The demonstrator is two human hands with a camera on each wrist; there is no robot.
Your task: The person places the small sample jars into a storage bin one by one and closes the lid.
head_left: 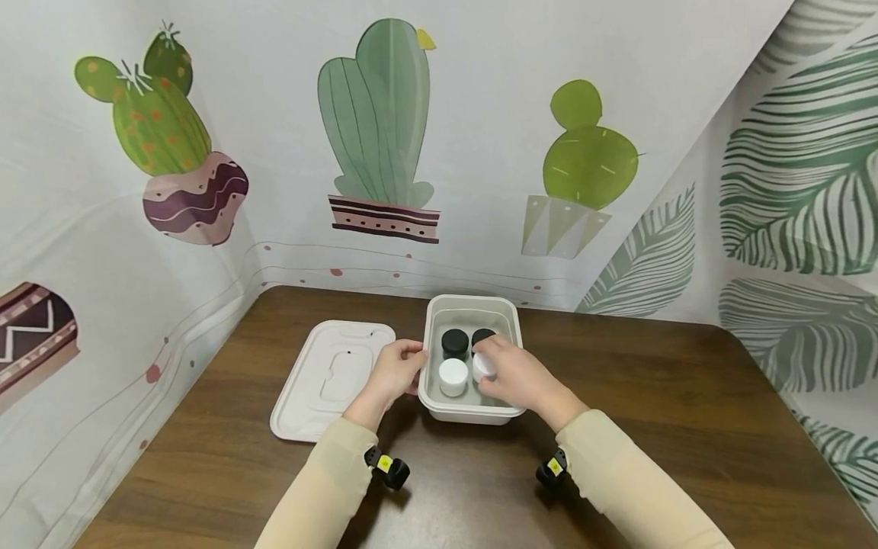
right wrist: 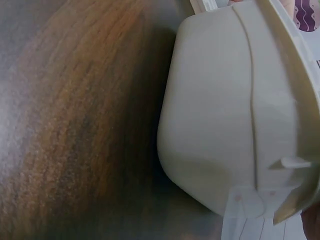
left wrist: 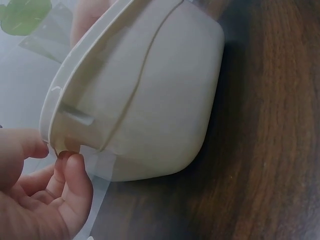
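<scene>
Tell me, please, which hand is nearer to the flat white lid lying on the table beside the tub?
Left. The left hand grips the tub's left rim, right next to the lid. The right hand reaches inside the tub, holding a white-capped jar, farther from the lid.

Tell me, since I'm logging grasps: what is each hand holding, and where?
The right hand holds a white-lidded jar by its lid, inside the bin. The left hand grips the bin's left rim.

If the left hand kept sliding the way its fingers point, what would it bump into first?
The left hand points right, into the white bin, whose side rim its fingers already touch. Past that wall, probably the white-lidded jar comes first, though depth is hard to judge.
</scene>
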